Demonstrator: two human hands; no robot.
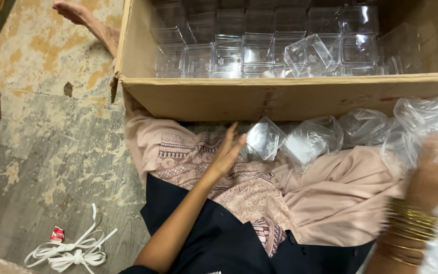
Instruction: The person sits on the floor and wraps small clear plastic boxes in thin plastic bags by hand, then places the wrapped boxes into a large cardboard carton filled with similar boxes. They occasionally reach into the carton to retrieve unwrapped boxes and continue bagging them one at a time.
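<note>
Open, empty left-hand grip (227, 152) reaches toward a tilted clear box (263, 139), mouth facing up-left.

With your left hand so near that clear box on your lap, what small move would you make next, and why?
Probably close the left hand on the clear box: its fingers are open right beside it, while the right hand is in the plastic bag.

The right hand (434, 172) is motion-blurred behind the clear plastic bag (432, 114).
</note>
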